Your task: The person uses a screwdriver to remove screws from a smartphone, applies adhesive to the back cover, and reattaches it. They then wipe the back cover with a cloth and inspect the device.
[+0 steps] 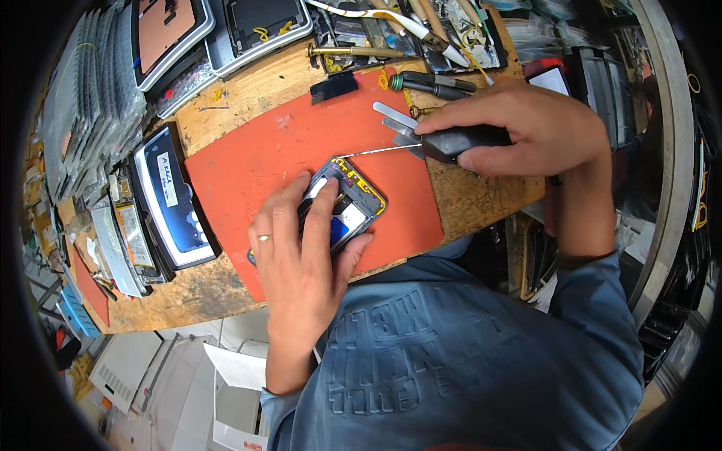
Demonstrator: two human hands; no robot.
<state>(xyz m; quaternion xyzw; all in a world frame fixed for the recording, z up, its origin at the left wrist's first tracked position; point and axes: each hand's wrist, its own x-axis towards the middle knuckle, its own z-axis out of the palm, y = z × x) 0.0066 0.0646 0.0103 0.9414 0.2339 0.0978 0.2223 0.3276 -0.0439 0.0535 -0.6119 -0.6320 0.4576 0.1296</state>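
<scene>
R fingers (pixel 460 113) round scrwdrvr (pixel 457 143), tip (pixel 340 156) @ phone (pixel 367 198).

We see a worn wooden counter (pixel 195 301), its top scuffed and darkly stained in patches. Below its left end we find a white vented panel (pixel 129 364) and a pale floor (pixel 237 328). A long grey metal rail (pixel 674 150) bends along our right; bright light covers the counter.
</scene>
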